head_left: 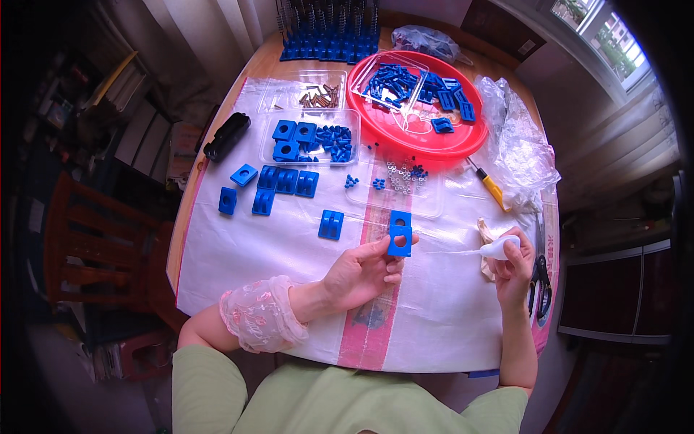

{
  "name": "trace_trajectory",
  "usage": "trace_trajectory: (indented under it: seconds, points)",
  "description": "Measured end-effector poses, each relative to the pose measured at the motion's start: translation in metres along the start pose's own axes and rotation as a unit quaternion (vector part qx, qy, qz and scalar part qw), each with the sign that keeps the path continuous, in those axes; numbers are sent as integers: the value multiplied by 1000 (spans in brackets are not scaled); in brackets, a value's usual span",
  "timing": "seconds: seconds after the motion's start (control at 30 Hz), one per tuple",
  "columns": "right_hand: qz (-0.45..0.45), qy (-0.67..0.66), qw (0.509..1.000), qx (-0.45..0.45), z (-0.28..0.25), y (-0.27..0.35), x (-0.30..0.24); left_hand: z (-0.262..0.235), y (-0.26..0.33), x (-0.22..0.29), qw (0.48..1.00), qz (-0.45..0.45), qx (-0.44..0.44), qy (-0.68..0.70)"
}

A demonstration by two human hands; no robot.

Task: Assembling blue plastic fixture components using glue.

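Observation:
Between thumb and fingers, my left hand (367, 273) holds a blue plastic block with a round hole (395, 251), above the white sheet. Just beyond it, and partly overlapped by it, is another blue holed piece (400, 218); whether the two touch I cannot tell. My right hand (515, 271) is closed round a small white squeeze bottle (499, 249). The bottle lies tilted sideways, and its long thin nozzle points left toward the held block, with a gap between them. A single blue block (331, 225) rests left of the held one.
Several blue blocks (286, 181) lie at the left, near a clear box (354, 155) of blue parts. A red round tray (470, 141) holds more blue pieces. Small metal nuts (402, 177), a yellow-handled tool (493, 189), black-handled scissors (541, 286) and crumpled plastic (517, 155) lie around.

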State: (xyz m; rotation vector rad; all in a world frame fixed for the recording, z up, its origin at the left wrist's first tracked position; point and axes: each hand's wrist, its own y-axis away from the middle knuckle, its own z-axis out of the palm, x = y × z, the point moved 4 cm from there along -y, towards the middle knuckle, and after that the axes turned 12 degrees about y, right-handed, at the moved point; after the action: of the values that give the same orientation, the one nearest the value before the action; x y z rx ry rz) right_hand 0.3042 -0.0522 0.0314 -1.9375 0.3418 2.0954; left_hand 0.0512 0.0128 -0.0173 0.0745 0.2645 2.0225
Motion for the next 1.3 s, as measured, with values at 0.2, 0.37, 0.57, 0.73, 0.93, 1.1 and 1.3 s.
trace_trajectory:
  seconds: [0.2, 0.37, 0.57, 0.73, 0.93, 1.1, 1.3]
  points:
    - [-4, -3, 1000, 0, 0, 0, 1, 0, 0, 0, 1000, 0, 0, 2]
    - [-5, 28, 1000, -6, -3, -1, 2, 0, 0, 0, 1000, -3, -4, 2]
    - [-3, 16, 1000, 2, -4, -1, 4, 1, 0, 0, 1000, -1, -3, -2]
    - [3, -26, 1000, 4, -1, 1, 6, 2, 0, 0, 1000, -2, -3, -4]
    - [19, -29, 999, -6, 11, 8, 7, 2, 0, 0, 1000, -4, 6, -7]
    - [17, -29, 999, -9, 13, 9, 7, 2, 0, 0, 1000, -4, -1, -6]
    - [18, -26, 999, -12, 14, 9, 7, 0, -1, -1, 1000, -10, -10, -16]
